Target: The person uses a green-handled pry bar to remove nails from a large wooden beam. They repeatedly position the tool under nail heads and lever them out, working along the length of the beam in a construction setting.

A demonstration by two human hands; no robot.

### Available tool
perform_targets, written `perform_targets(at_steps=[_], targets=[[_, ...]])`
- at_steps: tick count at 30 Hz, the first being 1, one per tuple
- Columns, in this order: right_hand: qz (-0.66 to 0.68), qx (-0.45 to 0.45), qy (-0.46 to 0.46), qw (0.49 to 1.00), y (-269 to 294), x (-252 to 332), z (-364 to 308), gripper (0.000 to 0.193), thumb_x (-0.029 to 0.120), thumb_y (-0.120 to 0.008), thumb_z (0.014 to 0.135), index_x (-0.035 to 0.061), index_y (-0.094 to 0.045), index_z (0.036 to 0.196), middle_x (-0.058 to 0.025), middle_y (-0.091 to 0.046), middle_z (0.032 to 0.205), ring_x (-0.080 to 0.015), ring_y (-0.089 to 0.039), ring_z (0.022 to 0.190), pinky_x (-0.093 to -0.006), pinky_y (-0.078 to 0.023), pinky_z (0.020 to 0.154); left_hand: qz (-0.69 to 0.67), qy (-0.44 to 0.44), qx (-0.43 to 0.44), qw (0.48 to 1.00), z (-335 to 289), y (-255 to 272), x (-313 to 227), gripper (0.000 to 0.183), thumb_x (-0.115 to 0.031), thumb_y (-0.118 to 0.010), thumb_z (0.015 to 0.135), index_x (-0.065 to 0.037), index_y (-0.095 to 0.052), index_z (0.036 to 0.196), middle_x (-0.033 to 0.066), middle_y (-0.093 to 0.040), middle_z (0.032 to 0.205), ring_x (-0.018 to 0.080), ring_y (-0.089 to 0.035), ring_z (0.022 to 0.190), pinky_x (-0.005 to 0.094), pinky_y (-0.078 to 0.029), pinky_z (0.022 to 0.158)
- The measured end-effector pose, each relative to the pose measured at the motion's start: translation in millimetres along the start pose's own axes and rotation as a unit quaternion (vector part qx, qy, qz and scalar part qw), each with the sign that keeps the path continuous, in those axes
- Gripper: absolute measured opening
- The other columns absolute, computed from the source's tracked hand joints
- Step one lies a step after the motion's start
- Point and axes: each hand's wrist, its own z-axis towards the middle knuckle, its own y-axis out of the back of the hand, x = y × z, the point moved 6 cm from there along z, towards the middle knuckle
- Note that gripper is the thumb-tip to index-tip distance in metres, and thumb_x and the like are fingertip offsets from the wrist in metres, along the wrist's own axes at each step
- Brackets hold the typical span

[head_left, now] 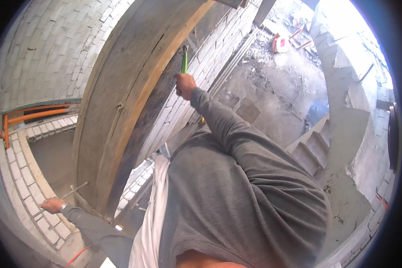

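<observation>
My right hand [185, 85] reaches forward, closed around a pair of green-handled pliers [184, 62]. Their dark head points away from me, in front of a dark panel beside the large wooden board [116, 94]; whether it touches anything I cannot tell. Out at the lower left, my left hand [53, 205] is closed around a thin metal rod [76, 190]. That rod slants up to the right, over the gap between the brick ledge and the board. A watch or band shows at my left wrist.
Orange pipes [38, 111] run by the brick wall [53, 58] at the left, above a brick ledge [27, 172]. Far below lies a rubble-strewn floor [272, 89] with a red-and-white bag [280, 43]. Concrete steps [310, 152] and a rough stair edge [348, 152] are at the right.
</observation>
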Motion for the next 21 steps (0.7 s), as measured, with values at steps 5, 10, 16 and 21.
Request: perform_targets(at_steps=[5,10,16,21], targets=[[-0.86,0.025,0.359,0.362,40,67,6,0.012,0.015,-0.065,0.087,0.0052,-0.07,0.084,-0.01,-0.065,0.072,-0.0245,-0.066,0.061,-0.0423,-0.052,0.05,0.1,-0.037,0.048,0.993,28,2,15,0.041,-0.042,-0.051,0.102,-0.003,-0.062,0.095,0.0077,-0.063,0.084,0.0252,-0.062,0.07,0.0396,-0.052,0.06],[-0.839,0.047,0.293,0.456,70,53,33,0.021,0.018,-0.058,0.092,0.004,-0.074,0.09,-0.0166,-0.07,0.081,-0.0312,-0.072,0.074,-0.0432,-0.059,0.062,0.018,0.063,0.027,0.997,28,3,17,0.045,-0.046,-0.049,0.103,-0.004,-0.065,0.104,0.008,-0.066,0.095,0.0249,-0.065,0.081,0.0367,-0.053,0.069],[-0.581,-0.075,0.299,0.753,58,17,14,0.036,0.029,-0.057,0.094,-0.004,-0.068,0.083,-0.0243,-0.065,0.074,-0.0397,-0.069,0.07,-0.0488,-0.056,0.072,0.012,0.04,-0.017,0.999,6,-3,5,0.052,-0.044,-0.05,0.104,-0.002,-0.063,0.13,0.0107,-0.068,0.12,0.0282,-0.066,0.103,0.0408,-0.055,0.086],[-0.427,-0.032,0.069,0.901,74,48,-8,0.042,0.033,-0.053,0.099,-0.0051,-0.068,0.104,-0.0234,-0.071,0.085,-0.0382,-0.071,0.077,-0.0485,-0.057,0.072,0.112,-0.035,-0.024,0.993,-10,-5,-14,0.044,-0.044,-0.047,0.104,-0.004,-0.065,0.105,0.0049,-0.063,0.092,0.0207,-0.062,0.077,0.0364,-0.053,0.063]])
